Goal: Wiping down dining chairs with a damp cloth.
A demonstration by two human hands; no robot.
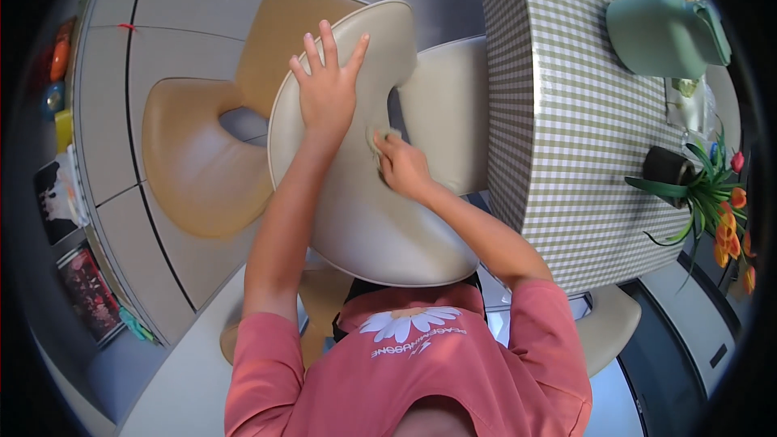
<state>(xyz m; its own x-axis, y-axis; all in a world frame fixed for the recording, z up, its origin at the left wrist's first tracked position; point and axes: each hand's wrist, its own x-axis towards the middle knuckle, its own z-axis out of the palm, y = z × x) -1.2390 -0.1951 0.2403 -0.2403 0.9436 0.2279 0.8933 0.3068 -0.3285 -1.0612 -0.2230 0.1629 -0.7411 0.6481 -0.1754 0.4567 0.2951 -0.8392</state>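
Note:
My left hand [328, 88] lies with spread fingers on the upper left part of a cream leather-look chair backrest [388, 243], near its piped edge. Lower and to the right, my right hand [403, 167] pinches a crumpled pale cloth [379, 144] against the same backrest, beside the oval opening. The cream seat [449, 115] of the chair extends to the right, up to the hanging tablecloth. My fingers hide part of the cloth.
Tan chairs [194, 158] stand at the left. At the right, a table with a checked tablecloth [583, 109] holds a green plastic container [658, 33] and a dark pot [665, 173] of orange flowers. Colourful items line a ledge at the far left.

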